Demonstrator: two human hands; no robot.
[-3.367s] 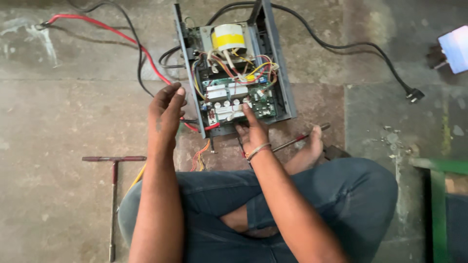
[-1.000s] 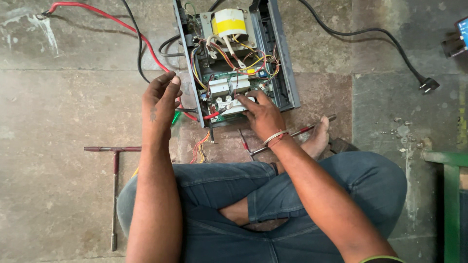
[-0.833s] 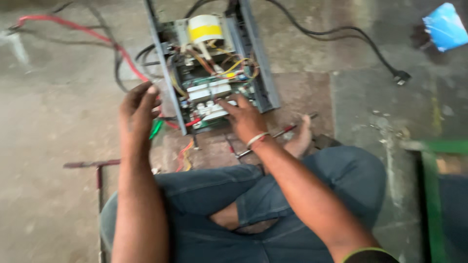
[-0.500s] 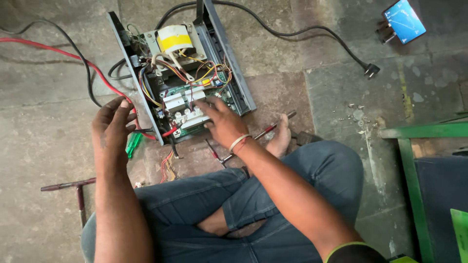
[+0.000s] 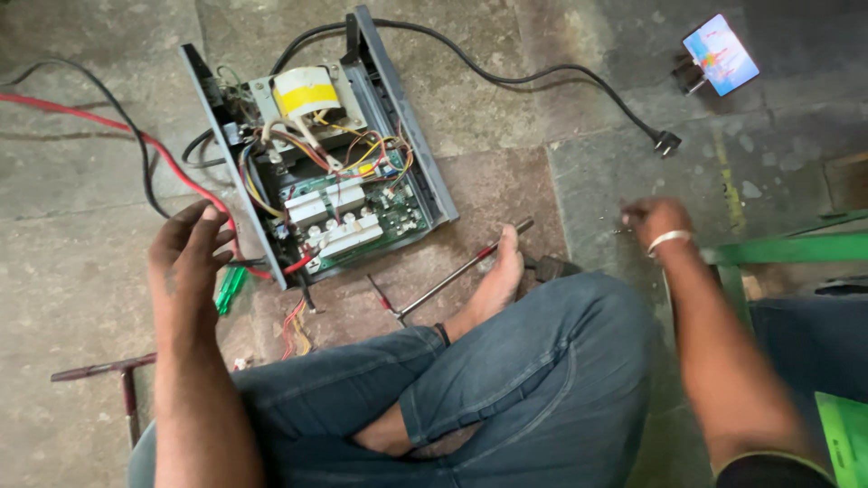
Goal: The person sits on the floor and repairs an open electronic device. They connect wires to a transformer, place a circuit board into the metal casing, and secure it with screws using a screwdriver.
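the left hand [image 5: 187, 256] hovers with fingers spread and empty beside the open metal box [image 5: 316, 172] of wires and circuit boards on the floor, while the right hand [image 5: 653, 220], blurred, reaches to the floor well right of it, its grip unclear.

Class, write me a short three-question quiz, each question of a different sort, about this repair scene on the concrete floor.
1. True or false: the right hand rests inside the opened grey metal electronics case.
2. Which lies nearest the left hand? A) the black mains plug B) the green-handled screwdriver C) the lit phone
3. Fill in: the yellow-taped transformer sits at the case's ___ end from the person.

Key
1. False: it is out over the bare floor, right of the case, beside the green metal frame.
2. B
3. far
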